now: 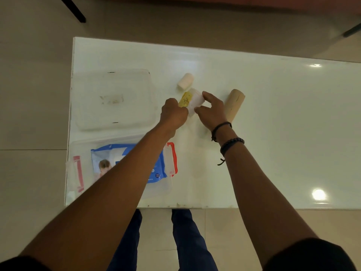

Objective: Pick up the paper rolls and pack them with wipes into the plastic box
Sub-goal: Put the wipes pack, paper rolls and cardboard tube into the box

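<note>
A white paper roll with a yellow label (192, 99) lies on the white table (273, 114), held between both hands. My left hand (173, 113) grips its near end, and my right hand (212, 110) pinches its right side. Just behind it lies a plain white roll (185, 81). A brown roll (234, 104) lies to the right, partly behind my right hand. The clear plastic box (170, 184) with red latches stands at the near left. A blue pack of wipes (109, 155) lies inside it, partly hidden by my left forearm.
The clear lid (115, 98) of the box lies flat on the table behind the box, near the left edge. Dark furniture legs (75, 10) stand on the tiled floor beyond the table. The near table edge is by my legs.
</note>
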